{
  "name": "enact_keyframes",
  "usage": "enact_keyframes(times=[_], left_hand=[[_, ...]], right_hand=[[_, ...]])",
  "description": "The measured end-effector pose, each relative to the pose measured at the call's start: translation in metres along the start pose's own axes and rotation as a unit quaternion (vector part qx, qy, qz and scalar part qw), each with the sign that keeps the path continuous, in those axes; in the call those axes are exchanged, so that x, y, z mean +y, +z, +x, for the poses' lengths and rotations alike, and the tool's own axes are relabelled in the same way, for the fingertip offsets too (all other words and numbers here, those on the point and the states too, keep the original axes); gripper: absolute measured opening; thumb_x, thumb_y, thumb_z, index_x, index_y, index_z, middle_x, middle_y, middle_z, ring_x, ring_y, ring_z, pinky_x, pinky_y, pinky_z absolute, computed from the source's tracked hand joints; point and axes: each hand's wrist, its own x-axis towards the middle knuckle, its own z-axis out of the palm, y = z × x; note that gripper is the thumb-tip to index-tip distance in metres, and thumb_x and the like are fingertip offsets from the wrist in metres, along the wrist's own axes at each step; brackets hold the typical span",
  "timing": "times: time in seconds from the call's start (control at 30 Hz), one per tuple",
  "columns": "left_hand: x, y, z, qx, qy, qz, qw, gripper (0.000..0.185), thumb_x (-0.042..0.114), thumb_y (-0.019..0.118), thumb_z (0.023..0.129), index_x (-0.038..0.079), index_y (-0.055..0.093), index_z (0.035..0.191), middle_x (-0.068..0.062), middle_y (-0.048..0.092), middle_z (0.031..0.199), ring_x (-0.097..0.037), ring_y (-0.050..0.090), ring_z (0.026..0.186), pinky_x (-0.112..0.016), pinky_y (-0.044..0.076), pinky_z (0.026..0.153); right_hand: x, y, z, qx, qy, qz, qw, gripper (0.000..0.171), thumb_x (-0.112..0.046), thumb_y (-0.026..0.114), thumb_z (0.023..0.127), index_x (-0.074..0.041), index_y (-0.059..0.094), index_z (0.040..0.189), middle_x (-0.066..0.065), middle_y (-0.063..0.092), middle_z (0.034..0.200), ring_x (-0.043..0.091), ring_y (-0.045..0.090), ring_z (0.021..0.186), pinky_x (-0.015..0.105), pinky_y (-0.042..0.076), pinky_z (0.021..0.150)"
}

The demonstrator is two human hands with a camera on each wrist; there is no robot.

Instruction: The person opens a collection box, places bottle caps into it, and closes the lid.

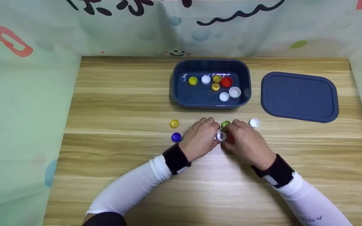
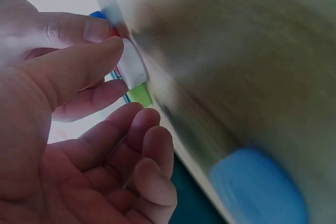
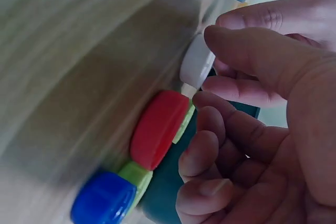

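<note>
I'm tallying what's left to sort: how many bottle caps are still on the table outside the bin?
6 in view: yellow cap, blue cap, green cap, white cap, small white cap and red cap between the hands. More may be hidden under them.

Glossy plastic bottle caps (image 1: 221, 136) lie on a matt wood-grain table (image 1: 121, 103).

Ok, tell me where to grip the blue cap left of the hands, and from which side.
Pinch the blue cap by its round side wall, coming straight down from above. It lies flat on the wooden table with free space around it; only the yellow cap sits nearby, behind it.
</note>
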Motion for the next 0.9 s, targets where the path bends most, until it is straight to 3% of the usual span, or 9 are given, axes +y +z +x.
enact_keyframes(times=[0.37, 0.6, 0.9], left_hand=[[0.0, 0.002, -0.002, -0.008, -0.001, -0.02, 0.9998, 0.023, 0.025, 0.081, 0.094, 0.008, 0.073, 0.107, -0.004, 0.067, 0.102, -0.023, 0.064, 0.096, -0.036, 0.056, 0.084], [0.003, -0.009, -0.002, 0.005, -0.004, -0.076, 0.9971, 0.02, 0.019, 0.078, 0.097, 0.005, 0.071, 0.111, -0.005, 0.065, 0.101, -0.021, 0.063, 0.097, -0.032, 0.055, 0.086], [0.005, -0.033, 0.0, 0.035, -0.046, -0.225, 0.9726, 0.023, 0.011, 0.076, 0.1, 0.003, 0.07, 0.121, -0.007, 0.065, 0.111, -0.015, 0.063, 0.103, -0.021, 0.053, 0.093]], right_hand=[[-0.001, 0.002, 0.001, 0.002, -0.002, 0.007, 1.0, 0.027, -0.007, 0.088, 0.081, -0.002, 0.071, 0.101, 0.004, 0.055, 0.085, 0.022, 0.054, 0.077, 0.039, 0.05, 0.065], [-0.004, -0.01, 0.0, 0.013, 0.002, 0.035, 0.999, 0.028, -0.006, 0.086, 0.083, 0.0, 0.072, 0.106, 0.009, 0.061, 0.093, 0.024, 0.059, 0.082, 0.041, 0.055, 0.072], [-0.011, -0.032, 0.012, 0.049, -0.004, 0.118, 0.992, 0.028, 0.004, 0.084, 0.084, 0.001, 0.07, 0.108, 0.013, 0.066, 0.097, 0.023, 0.065, 0.082, 0.034, 0.058, 0.068]])
